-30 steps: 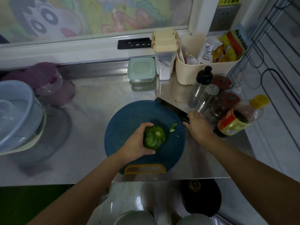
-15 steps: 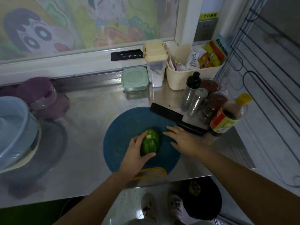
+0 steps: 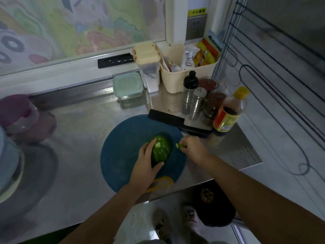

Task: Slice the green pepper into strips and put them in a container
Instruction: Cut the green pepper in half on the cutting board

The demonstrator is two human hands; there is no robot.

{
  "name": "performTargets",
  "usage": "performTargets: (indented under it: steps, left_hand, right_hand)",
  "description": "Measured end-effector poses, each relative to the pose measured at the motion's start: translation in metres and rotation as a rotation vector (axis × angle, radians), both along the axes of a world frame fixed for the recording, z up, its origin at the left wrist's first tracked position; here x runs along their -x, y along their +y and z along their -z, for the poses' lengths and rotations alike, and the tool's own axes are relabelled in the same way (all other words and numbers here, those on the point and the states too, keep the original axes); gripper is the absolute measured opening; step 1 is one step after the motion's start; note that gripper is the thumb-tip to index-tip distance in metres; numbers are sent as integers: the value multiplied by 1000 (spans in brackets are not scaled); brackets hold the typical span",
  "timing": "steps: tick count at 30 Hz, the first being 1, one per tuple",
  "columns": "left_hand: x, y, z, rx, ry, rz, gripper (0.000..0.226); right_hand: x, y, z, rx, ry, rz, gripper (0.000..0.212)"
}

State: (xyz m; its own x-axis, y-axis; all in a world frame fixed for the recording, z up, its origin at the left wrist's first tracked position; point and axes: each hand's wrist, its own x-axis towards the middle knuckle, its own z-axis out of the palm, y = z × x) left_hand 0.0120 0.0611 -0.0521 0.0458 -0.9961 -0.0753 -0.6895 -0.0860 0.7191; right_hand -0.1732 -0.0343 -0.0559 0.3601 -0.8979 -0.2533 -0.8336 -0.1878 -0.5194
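knife (image 3: 175, 123) at board's (image 3: 123, 155) edge, sauce bottle (image 3: 228, 113) beside

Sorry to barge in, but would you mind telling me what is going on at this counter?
A person is preparing a green pepper on a round blue cutting board. The left hand grips the pepper, while the right hand pinches a small green scrap beside it. The knife lies unheld at the board's far edge. No strips show on the board, so slicing has not begun.
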Motion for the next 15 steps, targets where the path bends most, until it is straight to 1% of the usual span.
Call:
performTargets:
  steps: [5,7,12,15]
  left_hand:
    - [-6,6,1,-26,-14,27,85]
    - [-7,7,-1,-37,1,31,84]
    - [-12,4,-6,-26,44,22,76]
    - [-16,1,-9,-39,53,16,69]
  right_hand:
    - [-4,-10,-1,-22,57,3,8]
    - [-7,-12,-3,-39,92,10,10]
    - [-8,-17,-9,-63,115,14,15]
    - [-8,-19,-14,-89,134,-27,14]
